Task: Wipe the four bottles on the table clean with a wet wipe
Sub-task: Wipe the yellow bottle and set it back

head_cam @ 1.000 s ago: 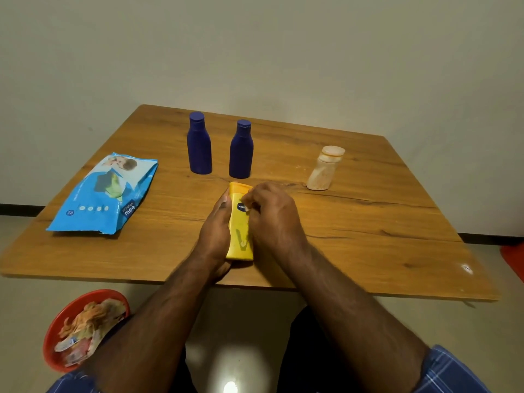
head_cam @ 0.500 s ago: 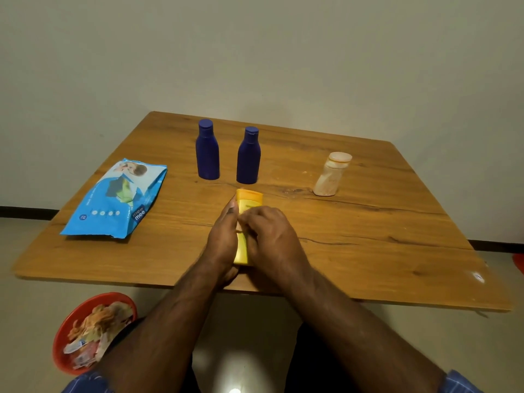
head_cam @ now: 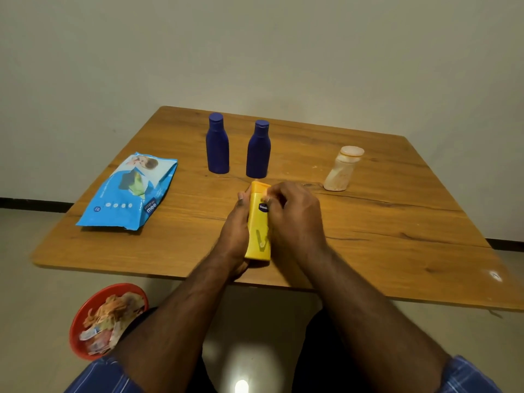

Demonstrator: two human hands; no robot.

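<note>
Fingers (head_cam: pixel 241 198) of left hand (head_cam: pixel 234 236) curled along yellow bottle (head_cam: pixel 258 231), lying flat at table (head_cam: pixel 397 222) near edge, 6 o'clock. Right hand (head_cam: pixel 295 219) fingers bunched against bottle top; wipe between them not discernible. Two blue bottles (head_cam: pixel 217 144) (head_cam: pixel 258 150) upright at 12 o'clock, one pale bottle (head_cam: pixel 341 170) at 2 o'clock, one wipes pack (head_cam: pixel 127 191) at 9 o'clock.

The wooden desk (head_cam: pixel 382 222) carries two blue bottles (head_cam: pixel 217 144) at twelve o'clock. A beige bottle (head_cam: pixel 341 170) stands at two, a blue wipes pack (head_cam: pixel 129 191) lies at ten, and a yellow bottle (head_cam: pixel 258 225) at six.
</note>
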